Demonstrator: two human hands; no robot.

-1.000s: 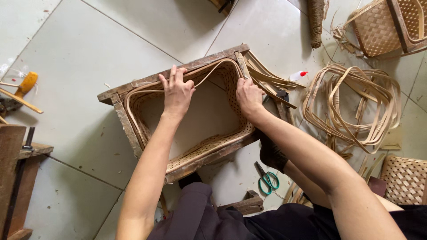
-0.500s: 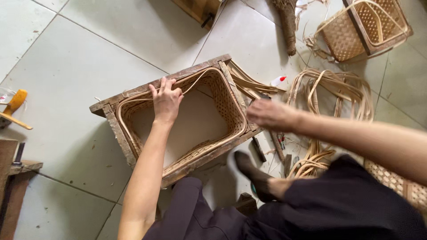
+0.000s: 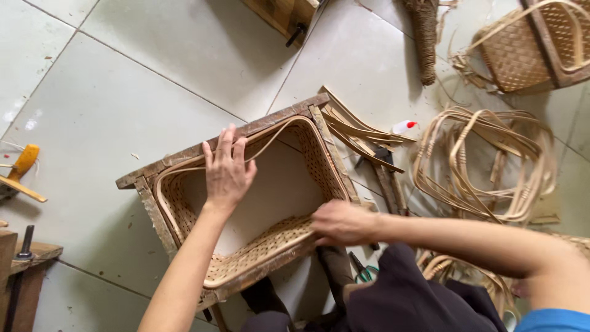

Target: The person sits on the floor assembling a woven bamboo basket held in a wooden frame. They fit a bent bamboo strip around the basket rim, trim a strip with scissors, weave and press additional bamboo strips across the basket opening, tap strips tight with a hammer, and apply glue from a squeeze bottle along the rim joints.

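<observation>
On the tiled floor [image 3: 123,92], between the person's knees and the far tiles, sits a wooden frame [image 3: 184,157] with a half-woven basket [image 3: 270,243] fitted inside it. The left hand [image 3: 226,169] lies flat on the far rim, fingers [image 3: 228,138] spread and holding nothing, pressing the loose cane strip [image 3: 270,136] against the wood. The right hand [image 3: 341,222] rests at the near right corner of the frame with fingers curled; whether it pinches a strand cannot be told. The frame looks stiff and fairly heavy, best taken by its wooden rails. The weave looks light, springy and easy to crease, so its rim is likely the safer hold. Off the frame's right side lie cane coils [image 3: 485,166], split strips [image 3: 359,132] and green scissors [image 3: 362,270].
</observation>
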